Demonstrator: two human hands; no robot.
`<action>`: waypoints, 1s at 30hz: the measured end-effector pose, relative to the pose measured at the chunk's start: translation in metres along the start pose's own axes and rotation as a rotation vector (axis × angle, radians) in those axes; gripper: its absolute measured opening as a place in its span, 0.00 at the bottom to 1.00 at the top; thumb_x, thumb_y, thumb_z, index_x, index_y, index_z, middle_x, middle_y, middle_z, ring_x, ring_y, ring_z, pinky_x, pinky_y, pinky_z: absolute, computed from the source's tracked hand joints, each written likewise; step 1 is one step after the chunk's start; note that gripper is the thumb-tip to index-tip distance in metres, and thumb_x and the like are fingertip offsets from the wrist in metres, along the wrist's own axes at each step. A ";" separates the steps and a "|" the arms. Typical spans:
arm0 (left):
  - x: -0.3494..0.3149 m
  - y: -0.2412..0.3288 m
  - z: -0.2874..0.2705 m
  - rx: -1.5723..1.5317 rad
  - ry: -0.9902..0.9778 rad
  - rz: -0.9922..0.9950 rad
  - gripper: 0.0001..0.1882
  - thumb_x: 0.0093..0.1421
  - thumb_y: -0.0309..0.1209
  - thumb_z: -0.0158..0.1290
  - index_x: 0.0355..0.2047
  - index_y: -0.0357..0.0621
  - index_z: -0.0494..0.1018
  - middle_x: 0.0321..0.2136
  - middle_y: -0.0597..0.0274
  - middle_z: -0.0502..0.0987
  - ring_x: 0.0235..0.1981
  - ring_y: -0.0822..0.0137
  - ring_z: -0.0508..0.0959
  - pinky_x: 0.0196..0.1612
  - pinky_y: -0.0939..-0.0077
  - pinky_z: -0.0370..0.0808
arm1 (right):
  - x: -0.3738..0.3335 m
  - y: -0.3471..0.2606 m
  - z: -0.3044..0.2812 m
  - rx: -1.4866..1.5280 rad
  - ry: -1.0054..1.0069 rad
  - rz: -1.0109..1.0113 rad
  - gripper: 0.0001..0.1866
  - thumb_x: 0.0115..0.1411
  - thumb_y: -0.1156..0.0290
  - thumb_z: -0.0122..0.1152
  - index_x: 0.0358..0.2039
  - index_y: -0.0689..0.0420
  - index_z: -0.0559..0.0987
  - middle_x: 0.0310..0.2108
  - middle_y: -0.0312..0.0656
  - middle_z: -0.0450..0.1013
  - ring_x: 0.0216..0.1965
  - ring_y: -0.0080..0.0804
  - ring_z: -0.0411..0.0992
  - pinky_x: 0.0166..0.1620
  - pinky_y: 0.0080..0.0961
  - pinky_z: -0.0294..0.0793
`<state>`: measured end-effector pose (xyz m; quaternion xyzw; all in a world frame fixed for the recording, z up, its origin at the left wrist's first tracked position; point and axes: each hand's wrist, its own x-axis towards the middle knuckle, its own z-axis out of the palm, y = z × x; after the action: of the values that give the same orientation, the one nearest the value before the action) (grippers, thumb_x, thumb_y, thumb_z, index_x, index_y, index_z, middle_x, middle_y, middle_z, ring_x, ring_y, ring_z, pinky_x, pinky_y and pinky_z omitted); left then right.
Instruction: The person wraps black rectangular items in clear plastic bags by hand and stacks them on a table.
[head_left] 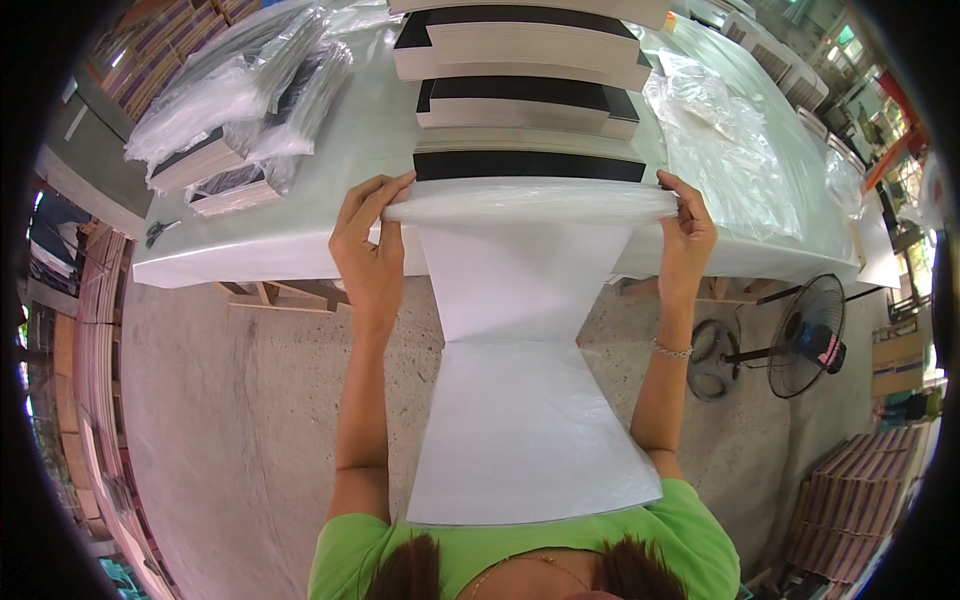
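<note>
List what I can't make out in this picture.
All in the head view:
Top of the block stack: cut off by the upper edge.
Contents of the wrapped bundles: partly veiled by creased, glaring plastic.
Whether anything lies inside the plastic film between left hand and right hand: obscured by folds and glare.
Links of the bracelet: too small to tell apart.

A bunched band of clear plastic film (pixel 530 203) stretches from left to right, just on the near side of a pile of thick black-and-white slabs (pixel 530 166). From the film's near side, a smooth white sheet (pixel 535 430) runs nearer still, creased straight across its middle; it looks narrowest there and widens toward both ends.
</note>
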<state>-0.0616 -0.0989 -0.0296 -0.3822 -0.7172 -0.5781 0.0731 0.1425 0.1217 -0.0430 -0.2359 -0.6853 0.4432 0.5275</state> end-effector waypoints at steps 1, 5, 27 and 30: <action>-0.001 0.003 -0.001 -0.059 -0.019 -0.017 0.23 0.48 0.11 0.40 0.44 0.39 0.74 0.39 0.58 0.72 0.48 0.68 0.69 0.52 0.76 0.63 | 0.001 0.000 -0.003 0.014 0.005 0.003 0.23 0.46 0.90 0.42 0.42 0.64 0.76 0.37 0.39 0.70 0.38 0.20 0.67 0.45 0.13 0.65; -0.002 0.004 -0.007 -0.387 -0.085 -0.173 0.20 0.52 0.16 0.42 0.45 0.37 0.72 0.38 0.59 0.73 0.43 0.67 0.71 0.50 0.77 0.64 | 0.000 0.013 -0.020 0.415 0.003 0.177 0.21 0.48 0.87 0.46 0.44 0.65 0.73 0.36 0.43 0.71 0.37 0.24 0.69 0.44 0.15 0.67; -0.163 -0.140 0.000 -0.554 -0.477 -1.113 0.12 0.56 0.33 0.46 0.38 0.42 0.69 0.27 0.65 0.69 0.29 0.75 0.68 0.36 0.79 0.66 | -0.152 0.109 -0.068 0.715 -0.382 1.211 0.13 0.55 0.78 0.55 0.43 0.58 0.70 0.32 0.38 0.71 0.37 0.22 0.71 0.40 0.18 0.72; -0.201 -0.217 0.015 -0.382 -0.549 -1.049 0.15 0.57 0.41 0.46 0.39 0.45 0.70 0.28 0.68 0.67 0.30 0.75 0.64 0.38 0.75 0.63 | -0.182 0.172 -0.059 0.613 -0.319 1.268 0.16 0.55 0.78 0.55 0.45 0.58 0.69 0.32 0.38 0.71 0.36 0.24 0.71 0.40 0.20 0.72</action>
<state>-0.0541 -0.1875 -0.3118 -0.1198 -0.6861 -0.5356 -0.4775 0.2332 0.0837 -0.2808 -0.3620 -0.3302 0.8654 0.1048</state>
